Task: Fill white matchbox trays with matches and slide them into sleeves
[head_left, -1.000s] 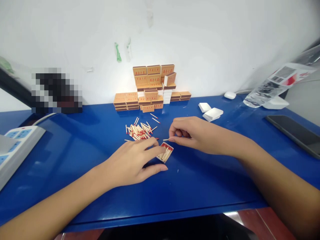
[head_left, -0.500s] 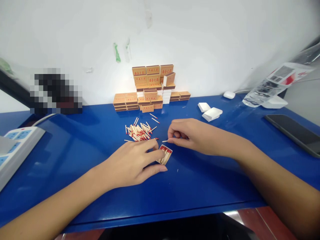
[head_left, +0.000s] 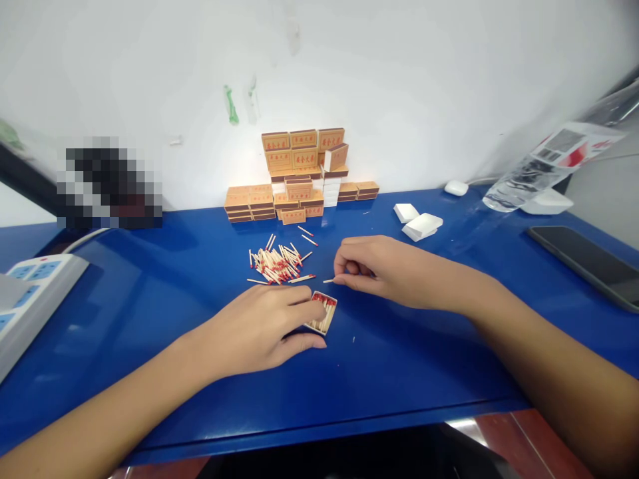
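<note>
My left hand (head_left: pixel 269 324) is wrapped round a small white matchbox tray (head_left: pixel 328 319), its fingers over the left side and its thumb at the near side. Red-tipped matches lie in the tray. Pinched between the thumb and fingertips of my right hand (head_left: pixel 367 269) is a match (head_left: pixel 328 281), its pale end sticking out to the left just beyond the tray. Behind my left hand, a loose heap of matches (head_left: pixel 277 263) lies on the blue table (head_left: pixel 389 372), with a few strays around it.
Matchboxes (head_left: pixel 304 158) are stacked against the wall. White trays (head_left: pixel 423 226) lie at the right, near a white earphone case (head_left: pixel 456 188), a leaning plastic bottle (head_left: pixel 529 166) and a phone (head_left: pixel 589 259). A power strip (head_left: pixel 70 266) is at the left.
My left hand has drawn the tray slightly left and nearer, uncovering matches beside the heap. My right hand has hardly moved and still pinches the match.
</note>
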A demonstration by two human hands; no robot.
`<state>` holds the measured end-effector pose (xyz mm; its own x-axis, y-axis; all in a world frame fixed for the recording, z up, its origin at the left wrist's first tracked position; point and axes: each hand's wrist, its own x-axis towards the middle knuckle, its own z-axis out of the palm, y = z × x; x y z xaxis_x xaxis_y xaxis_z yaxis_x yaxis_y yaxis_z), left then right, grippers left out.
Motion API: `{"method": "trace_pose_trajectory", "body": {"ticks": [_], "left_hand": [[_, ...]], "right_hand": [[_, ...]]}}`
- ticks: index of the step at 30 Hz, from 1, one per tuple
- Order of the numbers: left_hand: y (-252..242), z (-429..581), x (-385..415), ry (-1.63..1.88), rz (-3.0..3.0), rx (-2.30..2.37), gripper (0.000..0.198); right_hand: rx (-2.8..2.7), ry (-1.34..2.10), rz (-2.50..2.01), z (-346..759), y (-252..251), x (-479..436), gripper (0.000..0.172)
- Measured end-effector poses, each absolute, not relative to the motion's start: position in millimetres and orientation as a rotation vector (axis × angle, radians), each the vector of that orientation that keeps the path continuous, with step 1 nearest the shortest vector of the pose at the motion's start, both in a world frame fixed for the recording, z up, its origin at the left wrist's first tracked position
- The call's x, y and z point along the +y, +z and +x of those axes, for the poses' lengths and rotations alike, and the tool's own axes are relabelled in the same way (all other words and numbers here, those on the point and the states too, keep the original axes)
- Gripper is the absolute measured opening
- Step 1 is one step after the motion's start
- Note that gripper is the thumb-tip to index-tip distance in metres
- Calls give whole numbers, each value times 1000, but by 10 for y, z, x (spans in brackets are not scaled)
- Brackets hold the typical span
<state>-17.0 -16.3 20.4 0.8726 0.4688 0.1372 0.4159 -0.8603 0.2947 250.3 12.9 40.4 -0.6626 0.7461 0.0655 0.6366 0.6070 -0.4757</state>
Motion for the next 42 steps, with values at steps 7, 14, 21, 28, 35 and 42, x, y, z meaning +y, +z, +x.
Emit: {"method": "trace_pose_trajectory", "body": {"ticks": [7,14,21,28,35,42], "left_hand": [[176,-148,-155,353,2769,681,29],[173,-142,-145,361,2830,678,33],[176,-146,-150,376,2843,688,34],[162,-149,-158,430,2909,710,40],[212,-141,-184,534,2855,1025,54],[169,-116,-169,457,2783,1131,61]], "right_hand": [[-2584,649,-1107,2489,421,111,15],[-2568,689,-1060,2489,434,93,20],[-2571,674,-1078,2481,420,95,18],[-2575,708,-1026,2470,427,79,18],[-2662,688,-1025,2410,452,11,18],[-2804,332,-906,2240,308,-104,16]]}}
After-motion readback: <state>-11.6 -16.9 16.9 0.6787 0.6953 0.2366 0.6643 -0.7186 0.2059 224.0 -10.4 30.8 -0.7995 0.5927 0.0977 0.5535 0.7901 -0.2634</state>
